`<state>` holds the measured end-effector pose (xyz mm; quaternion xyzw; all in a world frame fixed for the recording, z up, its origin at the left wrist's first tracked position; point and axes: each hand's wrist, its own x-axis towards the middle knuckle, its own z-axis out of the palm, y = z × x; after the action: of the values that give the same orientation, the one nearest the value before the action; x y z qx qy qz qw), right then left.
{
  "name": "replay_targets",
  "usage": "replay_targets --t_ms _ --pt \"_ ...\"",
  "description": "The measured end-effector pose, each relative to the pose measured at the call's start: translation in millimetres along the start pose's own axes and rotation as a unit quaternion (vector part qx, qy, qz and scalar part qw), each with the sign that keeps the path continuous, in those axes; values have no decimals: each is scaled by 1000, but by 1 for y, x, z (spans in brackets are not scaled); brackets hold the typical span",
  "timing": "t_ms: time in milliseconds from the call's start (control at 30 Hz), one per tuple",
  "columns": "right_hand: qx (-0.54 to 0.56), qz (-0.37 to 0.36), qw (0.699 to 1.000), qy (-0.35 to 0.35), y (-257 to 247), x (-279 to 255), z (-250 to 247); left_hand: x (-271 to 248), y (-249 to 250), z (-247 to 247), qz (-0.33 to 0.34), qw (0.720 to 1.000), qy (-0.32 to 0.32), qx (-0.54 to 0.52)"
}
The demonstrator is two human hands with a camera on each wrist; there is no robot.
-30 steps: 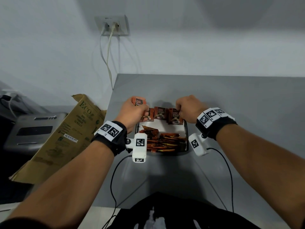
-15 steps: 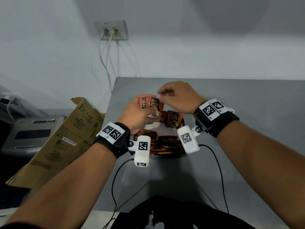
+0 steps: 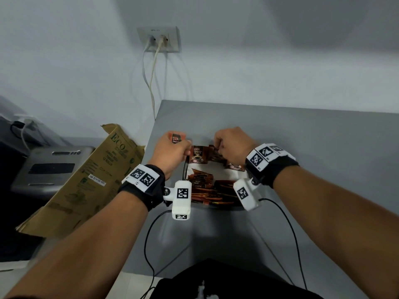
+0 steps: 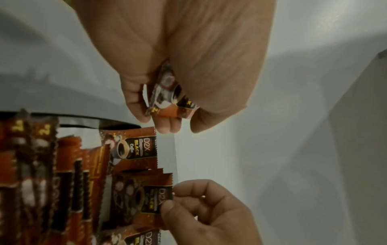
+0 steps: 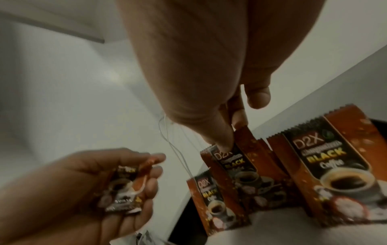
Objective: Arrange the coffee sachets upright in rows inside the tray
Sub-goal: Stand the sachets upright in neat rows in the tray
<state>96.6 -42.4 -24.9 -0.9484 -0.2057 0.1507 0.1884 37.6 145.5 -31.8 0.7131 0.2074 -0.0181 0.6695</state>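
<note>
the coffee sachets (image 3: 212,186) sit in a dark-rimmed tray (image 3: 185,167) on the grey bench (image 3: 302,147): a row stands upright along the far side, and a heap lies flat on the near side. the right hand (image 3: 232,144) pinches the top edge of one upright sachet (image 5: 228,159) in that far row between thumb and fingertips. the left hand (image 3: 170,152), just beside the tray's far left corner, is curled round a few loose sachets (image 3: 176,138) held above the bench.

the head view shows only the top of the left hand's bundle; the left wrist view shows the crumpled sachets (image 4: 167,96) squeezed between fingers and palm. the right wrist view shows the printed fronts of three upright sachets, and the left hand (image 5: 108,182) with its bundle at lower left. how many sachets the left hand holds is hard to make out. the wrist cameras hide the tray's near corners in the head view.

left of the bench leans a flattened cardboard box (image 3: 86,180), next to a grey machine (image 3: 51,167). on the wall, a socket (image 3: 158,39) has two white cords hanging down.
</note>
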Motion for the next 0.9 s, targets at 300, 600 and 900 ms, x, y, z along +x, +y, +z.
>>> replay_targets --t_ms 300,600,900 --pt "-3 9 1000 -18 4 11 15 6 -3 -3 -18 1000 -6 3" --pt "-19 5 1000 -10 5 10 16 3 0 0 -26 999 -21 -4" --pt "-48 -22 999 7 7 8 13 -3 3 0 -25 999 -45 10"
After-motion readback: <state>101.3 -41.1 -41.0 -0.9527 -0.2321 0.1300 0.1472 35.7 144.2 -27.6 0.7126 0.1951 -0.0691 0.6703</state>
